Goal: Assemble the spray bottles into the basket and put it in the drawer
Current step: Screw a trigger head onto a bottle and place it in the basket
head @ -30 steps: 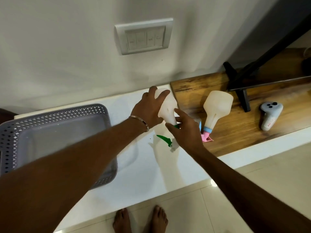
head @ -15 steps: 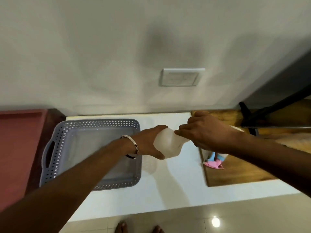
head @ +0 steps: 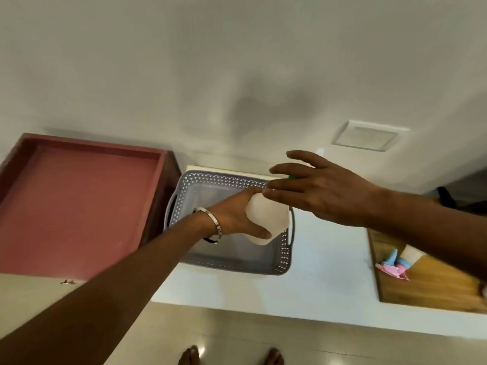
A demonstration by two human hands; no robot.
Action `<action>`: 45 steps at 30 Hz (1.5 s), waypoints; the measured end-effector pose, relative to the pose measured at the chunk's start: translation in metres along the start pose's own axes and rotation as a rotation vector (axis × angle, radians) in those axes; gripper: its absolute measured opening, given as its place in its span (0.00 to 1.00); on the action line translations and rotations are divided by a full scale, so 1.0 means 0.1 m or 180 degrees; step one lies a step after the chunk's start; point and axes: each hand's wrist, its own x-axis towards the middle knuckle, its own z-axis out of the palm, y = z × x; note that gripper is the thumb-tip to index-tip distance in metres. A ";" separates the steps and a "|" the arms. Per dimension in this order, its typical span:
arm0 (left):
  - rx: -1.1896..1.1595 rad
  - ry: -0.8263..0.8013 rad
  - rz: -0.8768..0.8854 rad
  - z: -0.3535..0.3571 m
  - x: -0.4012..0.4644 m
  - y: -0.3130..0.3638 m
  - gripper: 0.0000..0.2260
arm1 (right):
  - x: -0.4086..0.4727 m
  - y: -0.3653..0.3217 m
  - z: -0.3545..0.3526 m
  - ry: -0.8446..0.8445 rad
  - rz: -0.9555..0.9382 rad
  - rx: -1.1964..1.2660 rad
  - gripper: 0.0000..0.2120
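- The left hand [head: 234,219] grips the white spray bottle [head: 266,222] at mid-frame, fingers and thumb wrapped round its body, held over the grey basket [head: 232,262].
- The right hand [head: 321,191] hovers just above the bottle with fingers [head: 279,185] spread straight; whether they touch it is unclear. A speck of green shows behind them.
- The basket sits on the white surface [head: 324,280], beside an open reddish drawer [head: 79,204] at left.
- A second bottle with a pink and blue sprayer [head: 392,267] lies on the wooden board [head: 427,288], lower right.
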 end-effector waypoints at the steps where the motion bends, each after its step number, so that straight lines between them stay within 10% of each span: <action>1: -0.0026 0.0119 0.0024 -0.07 -0.09 -0.07 0.37 | 0.11 -0.09 -0.04 0.0196 0.0181 0.0069 0.20; 7: -0.0271 0.0533 -0.0145 -0.48 -0.54 -0.45 0.39 | 0.64 -0.95 -0.01 0.2102 0.3604 0.1832 0.18; 10: -0.0478 0.0702 -0.0209 -0.59 -0.66 -0.61 0.42 | 0.98 -1.32 0.24 0.1614 0.4967 0.3940 0.30; 13: -0.0593 0.0816 -0.0135 -0.65 -0.68 -0.76 0.43 | 1.31 -1.51 0.53 0.0678 0.4744 0.5161 0.39; 17: -0.0627 0.0926 -0.0051 -0.65 -0.65 -0.97 0.43 | 1.48 -1.53 0.85 0.0798 0.4367 0.5762 0.37; 34: 0.3204 0.0289 0.0201 -0.58 -0.63 -1.60 0.38 | 1.45 -2.09 1.77 0.0408 0.4029 0.4618 0.40; 45: 0.3290 0.0284 -0.0187 -0.52 -0.65 -1.57 0.33 | 1.50 -2.14 1.79 0.0255 0.3829 0.4418 0.39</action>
